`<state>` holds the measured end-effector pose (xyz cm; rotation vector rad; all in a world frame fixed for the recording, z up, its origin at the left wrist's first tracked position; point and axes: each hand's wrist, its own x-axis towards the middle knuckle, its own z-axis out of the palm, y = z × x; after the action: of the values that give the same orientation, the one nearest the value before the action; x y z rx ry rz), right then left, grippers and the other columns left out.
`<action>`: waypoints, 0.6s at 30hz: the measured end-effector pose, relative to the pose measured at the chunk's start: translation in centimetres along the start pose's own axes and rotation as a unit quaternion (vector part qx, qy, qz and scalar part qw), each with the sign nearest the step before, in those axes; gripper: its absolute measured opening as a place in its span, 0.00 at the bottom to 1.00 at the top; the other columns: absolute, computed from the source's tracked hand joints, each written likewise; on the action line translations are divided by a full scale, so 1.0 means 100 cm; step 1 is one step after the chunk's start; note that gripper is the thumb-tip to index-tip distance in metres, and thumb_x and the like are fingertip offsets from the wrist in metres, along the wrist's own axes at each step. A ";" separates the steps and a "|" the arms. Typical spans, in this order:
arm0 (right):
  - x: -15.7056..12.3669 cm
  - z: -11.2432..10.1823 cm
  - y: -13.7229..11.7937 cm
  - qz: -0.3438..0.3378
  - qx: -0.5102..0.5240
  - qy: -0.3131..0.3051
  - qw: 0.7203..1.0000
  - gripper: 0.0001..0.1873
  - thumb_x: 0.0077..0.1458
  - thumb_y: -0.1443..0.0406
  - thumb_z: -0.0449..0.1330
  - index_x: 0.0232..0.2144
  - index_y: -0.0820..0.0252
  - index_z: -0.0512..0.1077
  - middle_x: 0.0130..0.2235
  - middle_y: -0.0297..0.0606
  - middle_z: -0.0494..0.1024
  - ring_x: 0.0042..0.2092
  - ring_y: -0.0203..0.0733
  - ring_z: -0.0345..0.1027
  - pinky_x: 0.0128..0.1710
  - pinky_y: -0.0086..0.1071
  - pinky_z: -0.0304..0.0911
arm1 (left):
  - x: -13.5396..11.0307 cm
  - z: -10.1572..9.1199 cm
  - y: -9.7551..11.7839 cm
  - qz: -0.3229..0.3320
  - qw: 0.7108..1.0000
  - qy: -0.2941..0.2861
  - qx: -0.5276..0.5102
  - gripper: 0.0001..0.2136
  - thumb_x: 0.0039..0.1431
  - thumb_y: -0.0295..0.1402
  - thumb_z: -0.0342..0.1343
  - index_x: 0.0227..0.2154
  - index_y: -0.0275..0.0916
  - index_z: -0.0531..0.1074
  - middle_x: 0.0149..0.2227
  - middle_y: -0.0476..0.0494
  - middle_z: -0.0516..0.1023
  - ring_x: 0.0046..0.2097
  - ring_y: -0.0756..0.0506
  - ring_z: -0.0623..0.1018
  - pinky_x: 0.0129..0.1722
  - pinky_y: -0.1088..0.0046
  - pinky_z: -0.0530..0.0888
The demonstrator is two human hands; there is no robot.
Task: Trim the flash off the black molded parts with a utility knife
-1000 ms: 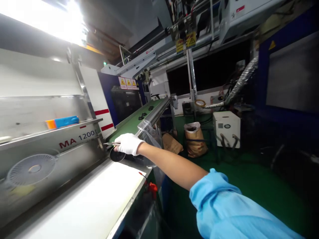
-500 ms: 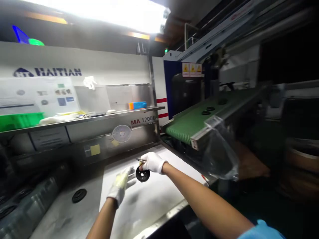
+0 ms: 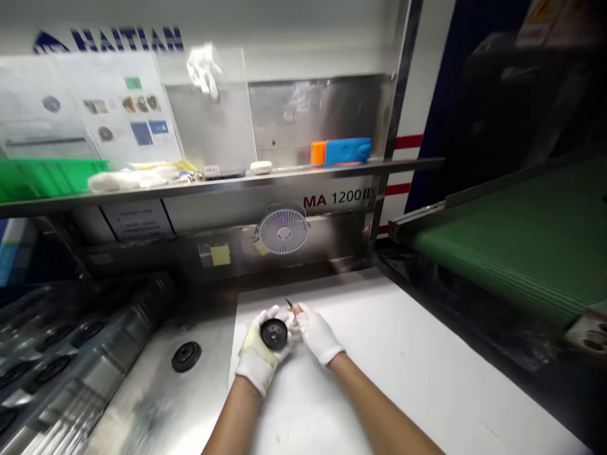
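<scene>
Both my hands wear white gloves and meet over the white work surface (image 3: 403, 366). My left hand (image 3: 258, 354) is closed around a round black plastic part (image 3: 274, 333), its face turned up. My right hand (image 3: 315, 333) is closed on a small pointed tool (image 3: 289, 304) whose tip sticks up just right of the part. A second round black part (image 3: 186, 356) lies on the steel bench to the left of my hands.
A green conveyor belt (image 3: 516, 253) runs in from the right. Bagged black parts (image 3: 57, 360) pile at the left. A steel shelf (image 3: 284, 172) holds an orange-and-blue block (image 3: 340, 151), rags and a green bin (image 3: 42, 177). A small white fan (image 3: 283, 230) sits below it.
My right hand carried the black part from the conveyor's end to the white surface. My left hand came in and took hold of it. The view swung left and down.
</scene>
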<state>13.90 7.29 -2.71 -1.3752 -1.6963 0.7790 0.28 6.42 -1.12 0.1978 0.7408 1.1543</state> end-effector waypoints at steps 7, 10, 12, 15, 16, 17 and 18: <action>-0.022 0.004 -0.005 -0.001 -0.037 -0.026 0.999 0.13 0.58 0.61 0.45 0.25 0.57 0.61 0.22 0.30 0.66 0.24 0.35 0.59 0.25 0.27 0.51 | -0.008 -0.010 0.011 0.070 0.993 0.017 -0.096 0.07 0.51 0.33 0.53 0.34 0.40 0.70 0.38 0.43 0.74 0.42 0.40 0.74 0.37 0.57 0.72; -0.029 0.007 -0.022 -0.023 -0.070 -0.026 0.997 0.11 0.59 0.61 0.45 0.26 0.57 0.61 0.23 0.30 0.65 0.24 0.35 0.58 0.24 0.27 0.49 | -0.018 -0.005 0.014 0.097 0.991 0.017 -0.088 0.06 0.49 0.30 0.56 0.33 0.38 0.70 0.35 0.44 0.74 0.37 0.43 0.75 0.34 0.61 0.73; -0.034 0.008 -0.030 -0.038 -0.092 -0.024 0.995 0.11 0.59 0.61 0.46 0.26 0.56 0.61 0.23 0.30 0.65 0.25 0.35 0.57 0.25 0.27 0.48 | -0.025 -0.001 0.015 0.116 0.990 0.005 -0.080 0.08 0.47 0.26 0.57 0.33 0.37 0.70 0.33 0.44 0.73 0.34 0.45 0.74 0.33 0.64 0.73; -0.045 0.011 -0.034 -0.051 -0.116 -0.023 0.992 0.11 0.60 0.62 0.46 0.26 0.57 0.62 0.24 0.30 0.67 0.26 0.35 0.59 0.25 0.27 0.49 | -0.033 0.001 0.010 0.149 0.985 -0.015 -0.082 0.07 0.47 0.24 0.56 0.32 0.36 0.70 0.30 0.44 0.71 0.31 0.47 0.73 0.31 0.67 0.72; -0.049 0.012 -0.033 -0.054 -0.122 -0.023 0.991 0.12 0.60 0.62 0.45 0.27 0.57 0.62 0.25 0.30 0.68 0.26 0.35 0.60 0.26 0.27 0.49 | -0.035 0.001 0.007 0.155 0.984 -0.021 -0.085 0.06 0.47 0.24 0.55 0.30 0.36 0.70 0.28 0.45 0.70 0.30 0.48 0.72 0.30 0.68 0.72; -0.053 0.013 -0.031 -0.056 -0.126 -0.023 0.990 0.12 0.60 0.62 0.45 0.27 0.57 0.62 0.26 0.30 0.68 0.27 0.35 0.60 0.26 0.26 0.49 | -0.036 0.000 0.004 0.157 0.983 -0.028 -0.087 0.04 0.48 0.24 0.55 0.29 0.35 0.70 0.26 0.46 0.69 0.29 0.48 0.72 0.30 0.69 0.72; -0.057 0.014 -0.029 -0.058 -0.128 -0.023 0.990 0.13 0.61 0.61 0.44 0.27 0.57 0.62 0.26 0.30 0.69 0.27 0.35 0.61 0.27 0.26 0.50 | -0.037 -0.001 0.000 0.158 0.983 -0.036 -0.088 0.02 0.48 0.25 0.55 0.28 0.35 0.69 0.25 0.46 0.68 0.29 0.48 0.71 0.30 0.69 0.72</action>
<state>11.78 1.08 -2.09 -1.4218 -1.9477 0.5443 -0.57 3.14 0.42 0.2122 0.5517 1.4994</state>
